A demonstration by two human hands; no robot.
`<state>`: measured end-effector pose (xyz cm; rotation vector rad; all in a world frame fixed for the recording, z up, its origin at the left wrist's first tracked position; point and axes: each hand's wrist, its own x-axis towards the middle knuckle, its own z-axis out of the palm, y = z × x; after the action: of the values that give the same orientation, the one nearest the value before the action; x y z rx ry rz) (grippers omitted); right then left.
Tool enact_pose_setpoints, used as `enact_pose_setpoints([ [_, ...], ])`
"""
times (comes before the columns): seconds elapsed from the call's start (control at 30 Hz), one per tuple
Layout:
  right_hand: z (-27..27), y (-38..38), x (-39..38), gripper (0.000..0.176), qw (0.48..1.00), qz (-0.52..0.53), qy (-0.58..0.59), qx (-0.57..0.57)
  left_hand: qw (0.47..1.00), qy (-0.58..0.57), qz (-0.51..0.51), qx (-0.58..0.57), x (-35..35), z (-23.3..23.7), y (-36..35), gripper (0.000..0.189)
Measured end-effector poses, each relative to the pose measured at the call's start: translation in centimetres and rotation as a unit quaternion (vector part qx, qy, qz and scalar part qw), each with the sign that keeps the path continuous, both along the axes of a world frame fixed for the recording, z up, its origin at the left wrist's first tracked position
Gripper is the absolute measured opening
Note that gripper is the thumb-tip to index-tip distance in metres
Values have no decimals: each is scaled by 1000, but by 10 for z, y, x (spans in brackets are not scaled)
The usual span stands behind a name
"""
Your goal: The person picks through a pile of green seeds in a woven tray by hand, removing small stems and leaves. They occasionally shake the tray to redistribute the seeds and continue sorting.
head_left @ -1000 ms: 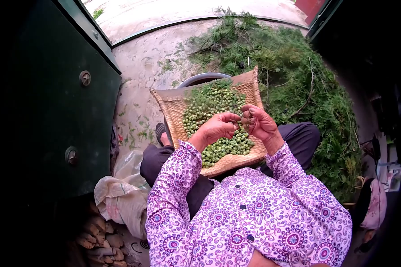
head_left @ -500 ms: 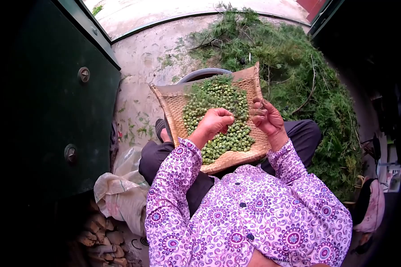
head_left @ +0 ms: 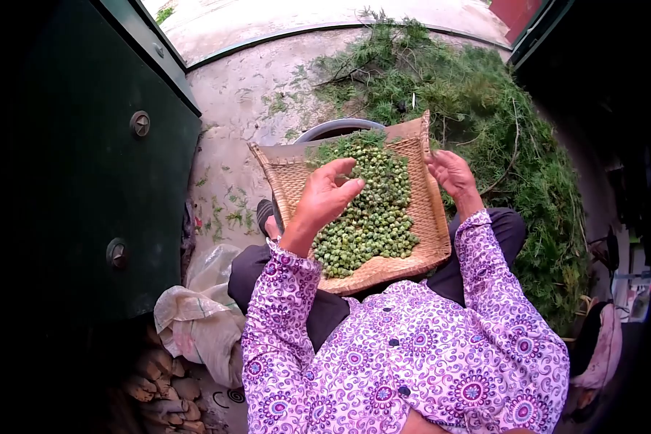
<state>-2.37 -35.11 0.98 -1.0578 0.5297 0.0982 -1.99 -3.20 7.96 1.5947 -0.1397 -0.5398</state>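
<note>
A shallow woven winnowing basket (head_left: 278,177) rests across my lap, tilted. Small round green cones (head_left: 369,231) are heaped in it, with feathery green sprigs (head_left: 333,150) among them toward the far side. Over the left part of the heap hovers my left hand (head_left: 322,199), open, thumb and index finger apart and nothing visible between them. My right hand (head_left: 452,173) is at the basket's right rim, its fingers curled toward the edge. What those fingertips hold, if anything, is blurred.
Cut evergreen branches (head_left: 521,181) are piled on the floor ahead and right. A round basin (head_left: 333,126) shows behind the basket. To the left stand a dark green door (head_left: 152,188), a pale sack (head_left: 199,318) and split firewood (head_left: 170,383).
My left hand has moved left and its finger and thumb have parted. My right hand has gone from above the cones outward to the right rim. The view has shifted slightly.
</note>
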Motion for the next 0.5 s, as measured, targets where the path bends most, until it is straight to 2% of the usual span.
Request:
enact_pose_setpoints([
  [0.07, -11, 27, 23, 34, 972, 127, 10, -197, 993, -28, 75, -90, 6, 9, 14, 39],
  [0.17, -29, 56, 57, 60, 871, 253, -1, -421, 986, -36, 144, -78, 9, 28, 29, 35],
  [0.2, -36, 63, 67, 66, 848, 254, 1, -465, 982, -29, 164, -94, 8, 28, 33, 33],
  [0.27, -84, 54, 98, 73, 803, 282, 41, -523, 975, -14, 188, -118, 6, 28, 40, 31],
  [0.3, -88, 59, 108, 73, 804, 283, 37, -522, 974, 1, 192, -121, 5, 32, 43, 32],
  [0.37, -98, 67, 121, 76, 715, 274, 136, -628, 972, 17, 200, -123, 5, 34, 47, 32],
  [0.5, -111, 93, 140, 72, 678, 263, 185, -660, 971, 1, 209, -119, 7, 31, 51, 31],
])
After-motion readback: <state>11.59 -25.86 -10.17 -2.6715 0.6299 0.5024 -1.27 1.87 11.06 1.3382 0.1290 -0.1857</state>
